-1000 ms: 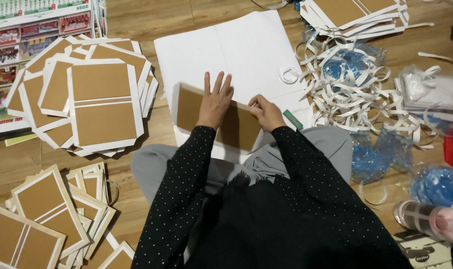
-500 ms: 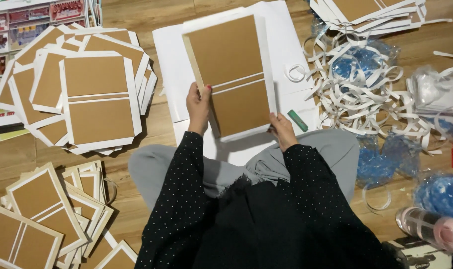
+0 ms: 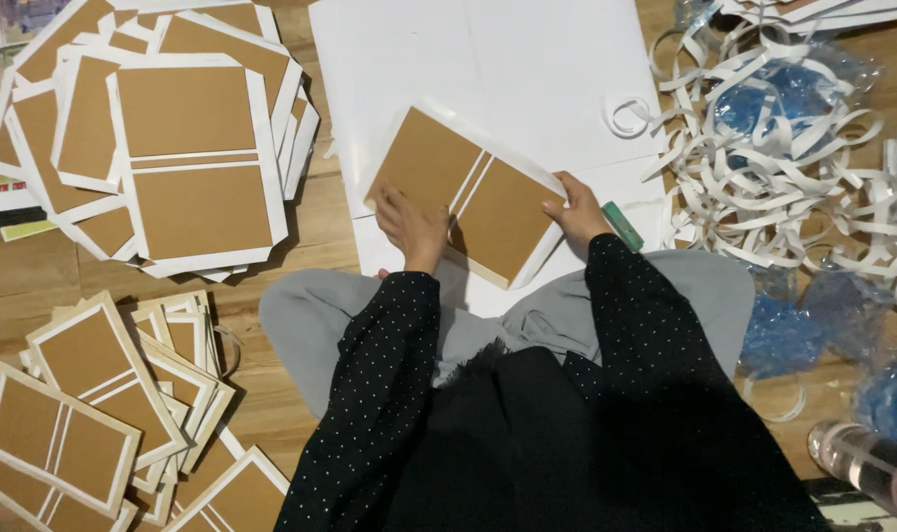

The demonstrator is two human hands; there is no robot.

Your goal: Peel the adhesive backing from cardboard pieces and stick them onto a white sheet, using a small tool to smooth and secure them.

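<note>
Both grips grasp the brown cardboard cover (image 3: 468, 194): left hand (image 3: 412, 229) at its near edge, right hand (image 3: 577, 209) seemingly pinching its right edge, above white sheets (image 3: 488, 69).

Warm indoor light is falling from above and spreading fairly evenly, so the white sheet (image 3: 488, 69) is glowing bright, nearly washing out, while the wooden floor (image 3: 34, 286) is reading a duller orange-brown. Soft shadows are gathering under the left hand (image 3: 412, 229) and along the near edge of the brown card (image 3: 468, 192), and the dark clothing at the bottom is swallowing almost all detail. Focus is holding reasonably sharp at the centre, though the plastic roll (image 3: 862, 463) in the lower right corner is looking soft and smeared.
</note>
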